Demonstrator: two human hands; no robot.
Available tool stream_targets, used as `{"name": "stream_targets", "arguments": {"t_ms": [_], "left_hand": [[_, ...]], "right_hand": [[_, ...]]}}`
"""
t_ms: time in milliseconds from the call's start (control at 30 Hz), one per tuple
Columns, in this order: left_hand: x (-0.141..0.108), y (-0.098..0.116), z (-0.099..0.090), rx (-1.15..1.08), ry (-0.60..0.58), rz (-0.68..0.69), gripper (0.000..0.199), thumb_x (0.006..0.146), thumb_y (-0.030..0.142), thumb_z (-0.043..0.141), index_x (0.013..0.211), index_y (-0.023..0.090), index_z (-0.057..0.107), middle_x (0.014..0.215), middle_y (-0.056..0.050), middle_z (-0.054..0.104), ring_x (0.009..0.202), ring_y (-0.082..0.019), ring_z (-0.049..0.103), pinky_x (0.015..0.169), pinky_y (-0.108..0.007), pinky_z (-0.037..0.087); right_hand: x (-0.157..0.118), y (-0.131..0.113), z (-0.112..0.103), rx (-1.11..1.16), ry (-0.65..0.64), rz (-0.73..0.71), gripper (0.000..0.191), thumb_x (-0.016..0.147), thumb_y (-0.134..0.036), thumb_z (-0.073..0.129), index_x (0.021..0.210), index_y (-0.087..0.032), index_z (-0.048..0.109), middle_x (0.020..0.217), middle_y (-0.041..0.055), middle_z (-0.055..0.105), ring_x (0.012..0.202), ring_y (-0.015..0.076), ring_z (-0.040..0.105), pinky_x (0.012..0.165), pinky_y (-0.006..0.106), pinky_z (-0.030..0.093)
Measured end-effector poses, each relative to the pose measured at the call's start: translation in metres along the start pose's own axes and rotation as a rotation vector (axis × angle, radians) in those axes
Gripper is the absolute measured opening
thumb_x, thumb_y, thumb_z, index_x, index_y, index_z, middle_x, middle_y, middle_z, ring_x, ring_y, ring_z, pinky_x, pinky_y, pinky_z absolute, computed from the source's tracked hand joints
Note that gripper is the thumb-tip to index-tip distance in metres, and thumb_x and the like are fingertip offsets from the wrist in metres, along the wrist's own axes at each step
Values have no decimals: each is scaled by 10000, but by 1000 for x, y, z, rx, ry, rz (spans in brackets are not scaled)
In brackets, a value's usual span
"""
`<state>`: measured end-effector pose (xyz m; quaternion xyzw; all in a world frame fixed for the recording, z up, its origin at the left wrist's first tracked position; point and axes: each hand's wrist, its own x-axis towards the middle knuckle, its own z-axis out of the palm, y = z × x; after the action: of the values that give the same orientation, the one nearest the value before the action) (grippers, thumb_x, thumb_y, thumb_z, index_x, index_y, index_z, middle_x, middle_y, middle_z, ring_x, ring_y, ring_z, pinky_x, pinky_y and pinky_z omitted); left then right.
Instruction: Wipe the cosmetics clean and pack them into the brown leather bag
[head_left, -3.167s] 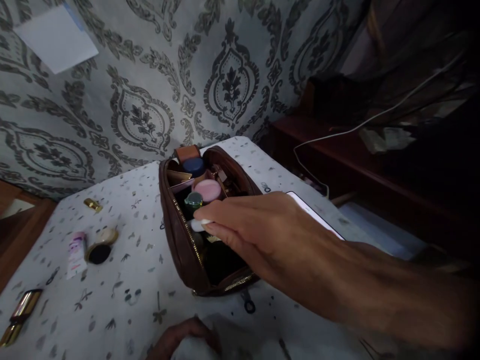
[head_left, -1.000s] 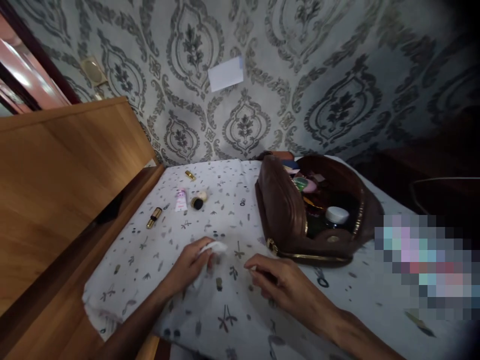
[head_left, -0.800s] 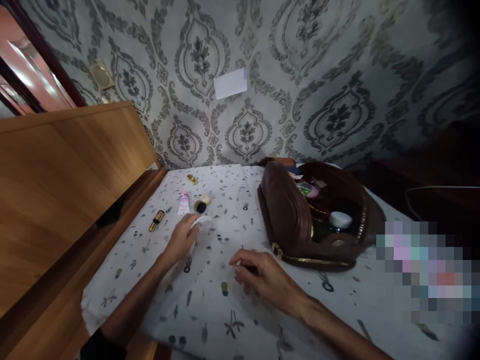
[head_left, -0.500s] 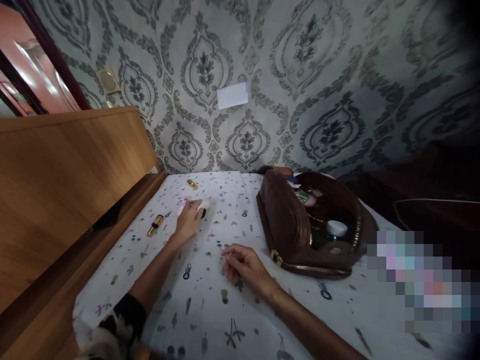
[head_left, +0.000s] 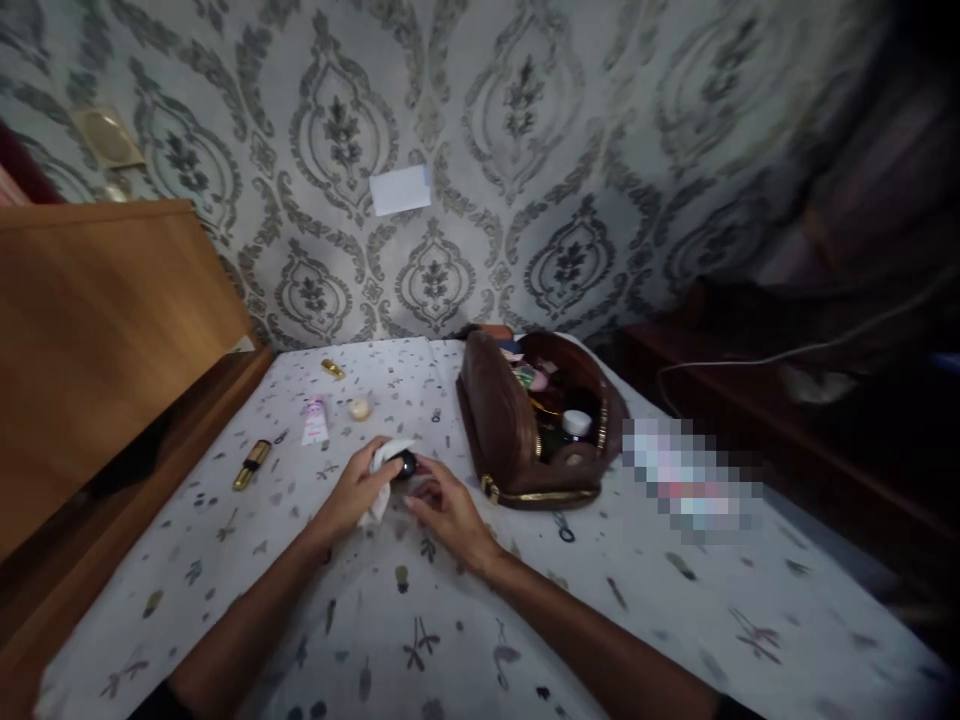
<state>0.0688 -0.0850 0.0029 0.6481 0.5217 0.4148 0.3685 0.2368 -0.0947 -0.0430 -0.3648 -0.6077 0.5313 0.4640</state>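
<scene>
My left hand (head_left: 354, 495) is closed around a white tissue or cloth (head_left: 380, 503) and a small black, shiny round item (head_left: 406, 464) whose kind I cannot make out. From the right, my right hand (head_left: 459, 517) reaches to this item, a fingertip at its edge and the thumb held apart below. Beyond the hands lie a small round cream-coloured container (head_left: 360, 409) and a pink-and-white tube (head_left: 316, 421). A gold-and-black lipstick-like tube (head_left: 252, 464) rests further left, and a small gold item (head_left: 332, 369) lies farther back.
An unzipped brown bag (head_left: 495, 425) stands to the right, with a white-lidded jar (head_left: 576, 423) and other items inside. A wooden panel (head_left: 112, 330) borders the left side. Patterned wallpaper (head_left: 435, 280) rises behind the printed sheet (head_left: 405, 640). A blurred patch lies right of the bag.
My left hand has come back toward me with the white tissue or cloth and black item, meeting my right hand. The pink tube and cream container now show fully. The view has swung right.
</scene>
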Motion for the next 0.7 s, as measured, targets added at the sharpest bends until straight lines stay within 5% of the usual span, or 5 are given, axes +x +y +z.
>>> {"name": "stream_targets", "arguments": {"t_ms": [167, 333, 533, 700], "left_hand": [[-24, 9, 27, 24, -21, 1, 331, 904, 460, 495, 1042, 186, 619, 893, -17, 652, 878, -195, 600, 837, -293, 478], [-28, -7, 31, 221, 67, 89, 394, 950, 483, 407, 1160, 199, 583, 1032, -59, 676, 978, -236, 629, 896, -370, 498], [-33, -22, 38, 477, 50, 331, 408, 953, 436, 416, 1246, 262, 641, 1345, -87, 577, 1266, -278, 533, 1080, -455, 422], [-21, -19, 33, 232, 14, 188, 480, 952, 499, 392, 1230, 213, 659, 1307, -86, 639, 1253, -253, 555, 1122, -417, 381]], "right_hand": [[0, 2, -4, -179, 45, -89, 448, 710, -217, 765, 1130, -171, 617, 1046, 60, 629, 954, 194, 601, 859, 327, 501], [2, 3, -4, -297, 115, -59, 481, 643, -218, 827, 1085, -173, 642, 1025, 51, 644, 905, 185, 598, 790, 288, 492], [6, 3, -5, -363, 171, -15, 187, 624, -103, 754, 718, -164, 605, 741, -39, 557, 712, 126, 525, 676, 231, 431], [6, 7, -5, -203, 89, -70, 281, 566, -207, 850, 737, -171, 630, 750, -47, 558, 722, 124, 527, 676, 232, 435]]}}
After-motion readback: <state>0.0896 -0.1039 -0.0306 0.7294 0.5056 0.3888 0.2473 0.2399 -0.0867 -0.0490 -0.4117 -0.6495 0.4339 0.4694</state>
